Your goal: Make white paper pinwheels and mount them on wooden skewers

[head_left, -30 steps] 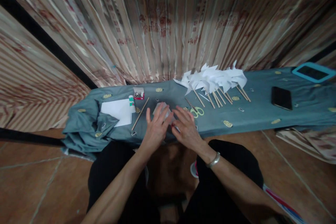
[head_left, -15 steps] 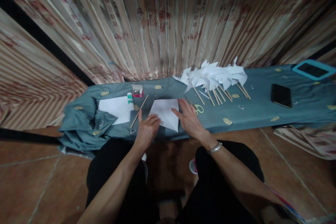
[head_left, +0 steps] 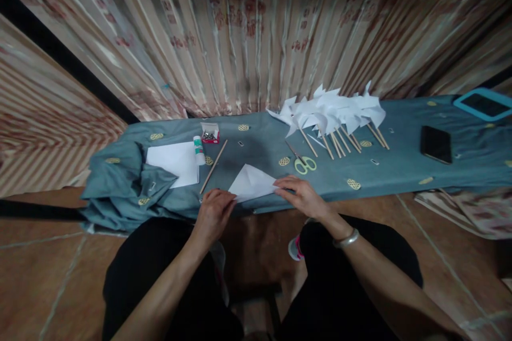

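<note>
A white sheet of paper (head_left: 253, 183), folded into a triangle, lies at the front edge of the cloth-covered bench. Its left corner is pinched in my left hand (head_left: 214, 210), the fingers closed. My right hand (head_left: 301, 194) pinches the right corner between thumb and fingers. A wooden stick (head_left: 213, 167) rests left of the paper, and a glue stick (head_left: 199, 150) stands or lies on a stack of white paper (head_left: 174, 162). Beyond my right hand are scissors with yellow-green handles (head_left: 305, 165).
Several white paper pinwheels on sticks (head_left: 334, 112) are piled at the back right. A small red box of metal pins (head_left: 210, 133) sits open behind the wooden stick. Farther right are a black phone (head_left: 436, 144) and a blue-framed tablet (head_left: 486, 104). A curtain (head_left: 248, 37) hangs behind the bench.
The paper has gone from an almost flat sheet to a triangle, turned and nearer me. Both hands have moved to its corners, and my right hand has closed from spread fingers to a pinch.
</note>
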